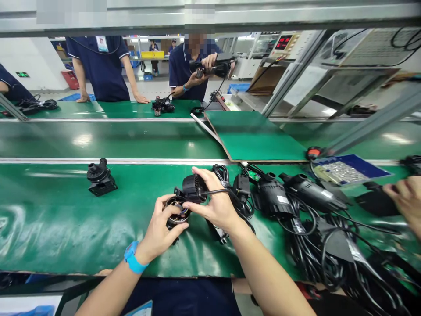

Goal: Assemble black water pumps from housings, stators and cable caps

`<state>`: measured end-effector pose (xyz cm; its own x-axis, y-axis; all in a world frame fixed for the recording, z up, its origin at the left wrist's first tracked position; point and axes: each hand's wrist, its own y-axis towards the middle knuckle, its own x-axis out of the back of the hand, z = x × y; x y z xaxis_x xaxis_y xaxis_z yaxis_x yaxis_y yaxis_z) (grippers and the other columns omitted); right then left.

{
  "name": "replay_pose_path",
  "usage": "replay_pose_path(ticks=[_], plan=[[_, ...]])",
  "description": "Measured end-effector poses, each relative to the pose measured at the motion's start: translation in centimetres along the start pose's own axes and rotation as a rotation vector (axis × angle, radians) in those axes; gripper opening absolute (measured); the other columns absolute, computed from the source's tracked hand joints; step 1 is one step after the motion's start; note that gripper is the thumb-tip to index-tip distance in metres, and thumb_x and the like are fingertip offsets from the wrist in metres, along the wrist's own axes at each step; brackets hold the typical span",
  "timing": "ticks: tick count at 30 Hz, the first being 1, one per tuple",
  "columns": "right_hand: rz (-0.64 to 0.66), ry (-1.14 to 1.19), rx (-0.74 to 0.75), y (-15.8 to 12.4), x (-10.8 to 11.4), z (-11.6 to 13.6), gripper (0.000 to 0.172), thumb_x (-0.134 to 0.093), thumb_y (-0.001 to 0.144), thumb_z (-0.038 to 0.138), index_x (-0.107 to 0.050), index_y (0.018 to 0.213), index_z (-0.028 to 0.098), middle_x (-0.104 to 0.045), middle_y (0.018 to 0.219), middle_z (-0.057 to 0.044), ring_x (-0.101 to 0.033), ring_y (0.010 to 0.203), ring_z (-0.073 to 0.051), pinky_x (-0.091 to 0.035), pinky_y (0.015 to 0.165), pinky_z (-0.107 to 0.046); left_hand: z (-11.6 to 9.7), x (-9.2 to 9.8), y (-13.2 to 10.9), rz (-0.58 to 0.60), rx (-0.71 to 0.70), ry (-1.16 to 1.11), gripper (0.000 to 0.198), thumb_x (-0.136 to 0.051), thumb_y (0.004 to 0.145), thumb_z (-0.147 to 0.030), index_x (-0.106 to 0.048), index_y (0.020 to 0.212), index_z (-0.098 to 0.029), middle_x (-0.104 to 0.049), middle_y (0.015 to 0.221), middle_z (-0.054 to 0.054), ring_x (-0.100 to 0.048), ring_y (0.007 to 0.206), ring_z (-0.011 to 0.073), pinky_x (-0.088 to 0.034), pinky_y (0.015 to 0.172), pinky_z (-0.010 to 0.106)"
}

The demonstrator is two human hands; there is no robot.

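Observation:
My left hand (158, 230), with a blue band at the wrist, curls round an open, round black pump housing (179, 216). Its fingers reach over the rim, and something shiny shows inside. In my right hand (219, 206) is a ribbed black cylindrical pump part (190, 186), held between thumb and fingers, with a cable running from it across the palm. The two pieces are close together; whether they touch is hidden by my fingers. Right beside my right hand lie a coiled black cable (222, 173) and a black box-shaped plug (242, 186).
A small black pump (101, 177) stands at the left. Several pumps (274, 195) with bundled cables (305, 245) crowd the right. Behind them are a blue tray of small parts (351, 169) and a green board (253, 134). A co-worker's hand (408, 202) is at far right; people stand opposite.

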<state>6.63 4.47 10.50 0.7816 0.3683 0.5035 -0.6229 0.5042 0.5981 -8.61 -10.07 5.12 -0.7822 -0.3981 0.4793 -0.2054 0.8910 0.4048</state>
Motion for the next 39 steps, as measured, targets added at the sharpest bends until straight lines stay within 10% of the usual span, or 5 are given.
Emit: replay_pose_path(ticks=[17,22,31,35,39], plan=[[0.443,0.312,-0.058,0.6,-0.4,-0.4,0.074,-0.07,0.094,0.037,-0.033,0.158,0.032,-0.053,0.14,-0.008,-0.051,0.131,-0.024,-0.039,0.113,-0.041,1.3,0.9,-0.1,0.035,-0.192,0.006,0.008,-0.072,0.088,-0.025,-0.074,0.096,-0.026,-0.048,0.132,0.009,-0.056,0.123,0.0267,-0.052,0.102,0.046],[0.438,0.466,-0.064,0.5,-1.1,-1.4,0.088,-0.064,0.087,0.072,-0.04,0.154,0.021,-0.051,0.137,-0.014,-0.049,0.131,-0.03,-0.036,0.114,-0.048,1.5,2.7,0.9,0.226,-0.089,-0.015,0.014,-0.071,0.09,-0.038,-0.078,0.095,-0.027,-0.056,0.129,0.011,-0.058,0.118,0.027,-0.052,0.104,0.046],[0.587,0.546,-0.118,1.1,0.2,-1.8,0.077,-0.089,0.072,0.051,-0.056,0.136,0.024,-0.061,0.133,-0.008,-0.057,0.125,-0.025,-0.042,0.11,-0.041,2.6,5.8,4.6,0.596,-0.021,-0.215,0.023,-0.075,0.084,-0.052,-0.082,0.092,-0.031,-0.062,0.138,0.008,-0.055,0.132,0.0315,-0.042,0.115,0.053],[0.638,0.39,-0.042,1.7,1.1,-0.9,0.072,-0.085,0.079,0.045,-0.056,0.142,0.029,-0.061,0.135,-0.006,-0.054,0.128,-0.024,-0.041,0.111,-0.039,2.5,7.5,5.9,0.342,0.06,-0.34,0.05,-0.066,0.078,-0.075,-0.081,0.086,-0.028,-0.046,0.156,0.007,-0.053,0.136,0.0371,-0.051,0.107,0.054],[0.611,0.328,-0.024,1.6,1.3,-0.5,0.074,-0.084,0.081,0.042,-0.053,0.145,0.027,-0.061,0.137,-0.006,-0.054,0.129,-0.023,-0.041,0.112,-0.036,-1.2,7.0,6.7,0.154,-0.212,0.123,0.096,-0.052,0.078,-0.086,-0.04,0.155,-0.029,-0.029,0.166,0.012,-0.021,0.154,0.041,-0.019,0.123,0.067]])
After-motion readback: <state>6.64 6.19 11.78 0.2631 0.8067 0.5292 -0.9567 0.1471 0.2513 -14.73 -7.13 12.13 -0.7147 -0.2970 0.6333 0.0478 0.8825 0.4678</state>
